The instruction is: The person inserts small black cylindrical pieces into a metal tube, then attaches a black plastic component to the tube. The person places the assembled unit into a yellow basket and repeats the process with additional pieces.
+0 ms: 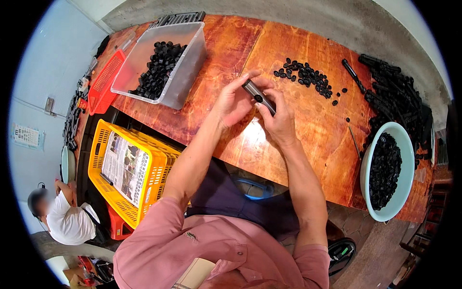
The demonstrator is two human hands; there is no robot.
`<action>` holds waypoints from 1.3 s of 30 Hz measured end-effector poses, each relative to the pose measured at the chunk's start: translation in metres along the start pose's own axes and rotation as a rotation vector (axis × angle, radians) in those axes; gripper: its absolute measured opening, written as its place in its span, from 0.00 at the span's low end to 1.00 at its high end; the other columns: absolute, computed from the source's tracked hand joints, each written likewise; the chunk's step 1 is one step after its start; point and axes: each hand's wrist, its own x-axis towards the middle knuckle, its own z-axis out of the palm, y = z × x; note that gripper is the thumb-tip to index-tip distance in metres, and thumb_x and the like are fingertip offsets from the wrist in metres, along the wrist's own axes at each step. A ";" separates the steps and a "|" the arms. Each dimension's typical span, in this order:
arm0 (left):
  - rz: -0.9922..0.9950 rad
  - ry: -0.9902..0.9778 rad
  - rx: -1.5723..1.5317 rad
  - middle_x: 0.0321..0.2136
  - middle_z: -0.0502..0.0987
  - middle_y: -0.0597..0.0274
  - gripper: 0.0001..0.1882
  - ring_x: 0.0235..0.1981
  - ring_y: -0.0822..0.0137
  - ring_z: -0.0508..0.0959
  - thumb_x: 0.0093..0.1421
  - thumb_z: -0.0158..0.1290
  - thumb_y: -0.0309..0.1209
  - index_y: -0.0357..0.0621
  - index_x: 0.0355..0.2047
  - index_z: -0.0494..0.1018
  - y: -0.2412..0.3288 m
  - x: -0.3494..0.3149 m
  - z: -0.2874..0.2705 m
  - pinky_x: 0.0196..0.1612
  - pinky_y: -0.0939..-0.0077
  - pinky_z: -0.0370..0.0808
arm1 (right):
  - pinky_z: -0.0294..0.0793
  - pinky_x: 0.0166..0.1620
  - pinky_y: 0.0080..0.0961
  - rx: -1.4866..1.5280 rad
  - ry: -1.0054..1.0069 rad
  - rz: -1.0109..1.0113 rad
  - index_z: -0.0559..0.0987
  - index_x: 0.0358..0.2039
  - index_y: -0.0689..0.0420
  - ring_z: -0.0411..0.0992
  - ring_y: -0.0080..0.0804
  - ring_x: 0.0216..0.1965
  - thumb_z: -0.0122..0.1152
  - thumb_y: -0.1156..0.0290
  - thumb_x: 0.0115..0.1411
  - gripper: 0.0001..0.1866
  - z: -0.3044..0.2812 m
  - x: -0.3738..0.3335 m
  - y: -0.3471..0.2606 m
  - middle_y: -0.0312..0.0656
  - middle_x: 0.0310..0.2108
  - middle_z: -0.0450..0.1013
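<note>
A short black tube (259, 95) with a shiny side and a round dark spot lies slanted between my two hands, above the wooden table. My right hand (280, 118) grips its lower end, the thumb pressed near the dark spot. Curled about the upper end is my left hand (235, 100), its thumb and fingertips at the rim and its palm partly showing. Beyond my right hand, small black round caps (308, 75) are scattered on the table (231, 48).
A clear plastic bin (190, 62) of black caps stands left, beside a red basket (107, 82). A yellow crate (154, 178) with newspaper sits lower left. At right are a pale blue basin (406, 178) of black parts and heaped black tubes (397, 94). Another person (72, 219) sits far left.
</note>
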 end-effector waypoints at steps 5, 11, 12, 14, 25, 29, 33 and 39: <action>-0.120 -0.187 -0.064 0.44 0.80 0.53 0.23 0.52 0.54 0.76 0.67 0.50 0.43 0.43 0.56 0.70 0.001 0.010 -0.009 0.60 0.54 0.68 | 0.77 0.37 0.36 0.096 -0.022 0.113 0.72 0.43 0.61 0.79 0.46 0.35 0.66 0.68 0.60 0.16 -0.004 0.000 0.003 0.53 0.34 0.77; -0.084 -0.211 -0.036 0.40 0.81 0.51 0.25 0.54 0.53 0.76 0.67 0.50 0.43 0.41 0.59 0.69 -0.002 0.019 -0.001 0.60 0.53 0.70 | 0.76 0.32 0.29 0.329 -0.062 0.241 0.69 0.42 0.61 0.77 0.31 0.30 0.64 0.71 0.62 0.14 -0.007 0.002 0.006 0.45 0.33 0.77; -0.084 -0.216 -0.033 0.39 0.81 0.52 0.25 0.53 0.52 0.77 0.67 0.50 0.43 0.41 0.59 0.68 -0.002 0.019 -0.001 0.59 0.53 0.71 | 0.76 0.29 0.27 0.363 -0.088 0.273 0.68 0.43 0.60 0.76 0.28 0.28 0.64 0.72 0.62 0.14 -0.008 0.003 0.005 0.44 0.33 0.77; -0.082 -0.227 -0.026 0.35 0.81 0.52 0.26 0.52 0.51 0.78 0.67 0.50 0.42 0.41 0.60 0.67 0.000 0.018 -0.003 0.57 0.53 0.73 | 0.71 0.23 0.21 0.685 -0.167 0.444 0.67 0.44 0.60 0.73 0.23 0.24 0.63 0.72 0.62 0.15 -0.013 0.006 0.000 0.43 0.33 0.76; -0.018 0.144 0.004 0.39 0.78 0.56 0.12 0.46 0.57 0.78 0.66 0.54 0.40 0.45 0.42 0.73 -0.013 0.050 0.002 0.53 0.56 0.74 | 0.71 0.33 0.22 0.186 0.120 0.358 0.67 0.41 0.61 0.73 0.25 0.30 0.65 0.73 0.61 0.15 -0.004 0.015 0.000 0.43 0.32 0.74; -0.011 0.100 -0.136 0.39 0.78 0.55 0.13 0.47 0.53 0.77 0.66 0.54 0.41 0.44 0.38 0.74 -0.019 0.051 0.005 0.55 0.56 0.74 | 0.72 0.46 0.46 -0.093 0.083 0.109 0.68 0.47 0.64 0.74 0.59 0.42 0.59 0.74 0.61 0.16 -0.002 0.013 0.006 0.59 0.41 0.73; -0.004 0.021 -0.278 0.36 0.78 0.55 0.15 0.47 0.51 0.77 0.66 0.53 0.45 0.44 0.37 0.74 -0.027 0.055 -0.011 0.57 0.51 0.73 | 0.74 0.46 0.46 -0.297 0.076 -0.058 0.69 0.51 0.63 0.74 0.58 0.44 0.58 0.74 0.62 0.18 0.002 0.009 0.017 0.58 0.42 0.73; -0.064 -0.084 -0.373 0.36 0.78 0.52 0.19 0.47 0.48 0.76 0.69 0.47 0.46 0.41 0.42 0.73 -0.030 0.054 -0.026 0.60 0.46 0.69 | 0.77 0.34 0.40 -0.429 0.103 -0.142 0.77 0.44 0.59 0.79 0.50 0.33 0.66 0.68 0.59 0.15 0.007 0.005 0.020 0.52 0.34 0.77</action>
